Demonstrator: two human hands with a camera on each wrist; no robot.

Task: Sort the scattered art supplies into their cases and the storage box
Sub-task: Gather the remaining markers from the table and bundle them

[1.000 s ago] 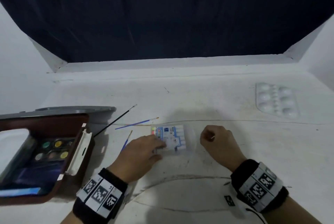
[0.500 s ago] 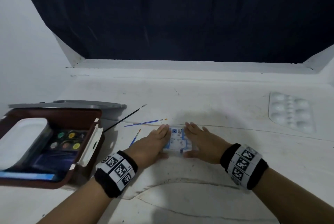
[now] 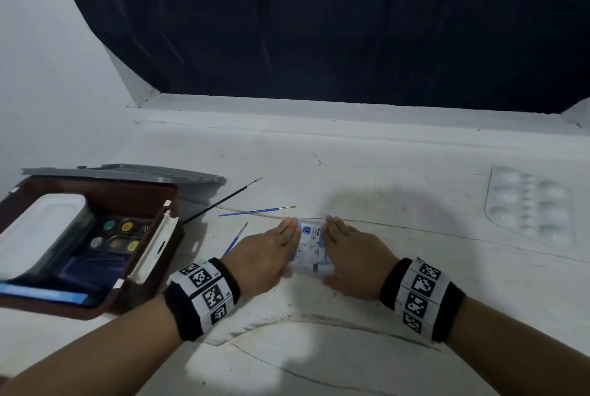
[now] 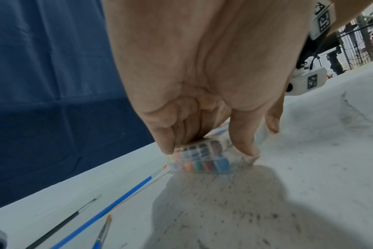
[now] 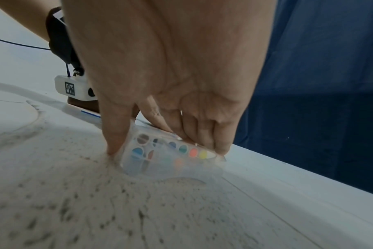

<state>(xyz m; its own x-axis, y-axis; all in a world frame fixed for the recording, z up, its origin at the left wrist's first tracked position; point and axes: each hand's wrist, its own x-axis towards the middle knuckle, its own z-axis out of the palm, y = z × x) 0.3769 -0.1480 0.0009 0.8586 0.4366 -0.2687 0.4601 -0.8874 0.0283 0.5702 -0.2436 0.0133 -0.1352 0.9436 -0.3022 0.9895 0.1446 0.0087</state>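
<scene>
A clear plastic case [image 3: 311,245] with a blue and white "12" label lies flat on the white table, with coloured sticks inside [image 4: 199,161] [image 5: 164,155]. My left hand [image 3: 271,248] lies flat along its left side and my right hand [image 3: 348,248] along its right side. Straight fingers press on the top, and both thumbs touch the near end. The open brown storage box [image 3: 95,194] stands at the left and holds paint pots [image 3: 118,233] and a white tray [image 3: 38,229]. Three brushes lie loose: a black brush [image 3: 223,201], a long blue brush [image 3: 255,212] and a short blue brush [image 3: 236,239].
A grey lid [image 3: 127,172] lies behind the box. A white mixing palette [image 3: 530,207] sits at the far right. A dark curtain hangs behind the table's back ledge. The tabletop is cracked and speckled in front of my hands.
My right hand, a loose fist beside the case a second ago, has opened and come down flat on it. My left hand has stayed on the case.
</scene>
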